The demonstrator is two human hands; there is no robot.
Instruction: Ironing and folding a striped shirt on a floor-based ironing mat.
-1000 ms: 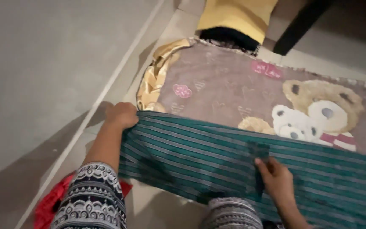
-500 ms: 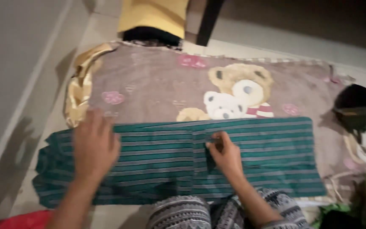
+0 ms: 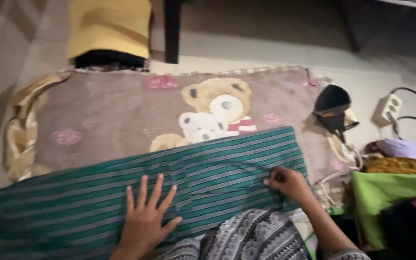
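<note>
Since half a second ago: right hand [image 3: 289,183] has travelled from the cloth's middle to its right end; left hand [image 3: 145,219] has slid toward the near edge; view has swung right, bringing an iron and a socket strip into sight.

Right hand: grip pinched together on a fold of the green striped cloth [image 3: 208,180] near its right edge, seemingly to keep that end taut.

Left hand: fingers spread wide, palm flat on the cloth near its near edge, holding nothing; it appears to pin the fabric down so it lies smooth.

Green striped cloth: lies lengthwise across the near part of a brown blanket [image 3: 121,120], its left end running onto the floor [image 3: 386,86].

Brown blanket: printed with two teddy bears and pink hearts, spread flat on the floor as padding under the cloth; a satin-gold edge shows at its left.

Patterned trousers [image 3: 251,238]: the person's knees, just at the cloth's near edge.

Iron [image 3: 334,110]: dark, resting on the blanket's right end, well apart from both hands.

Socket strip [image 3: 387,109]: white, on the floor beyond the iron, black cable attached.

Pile of clothes [image 3: 396,192]: right of the blanket; bright green, mustard and lilac pieces heaped loosely, in no container.

Yellow fabric [image 3: 109,26]: beyond the blanket's far edge, beside a dark furniture leg [image 3: 172,31].
</note>
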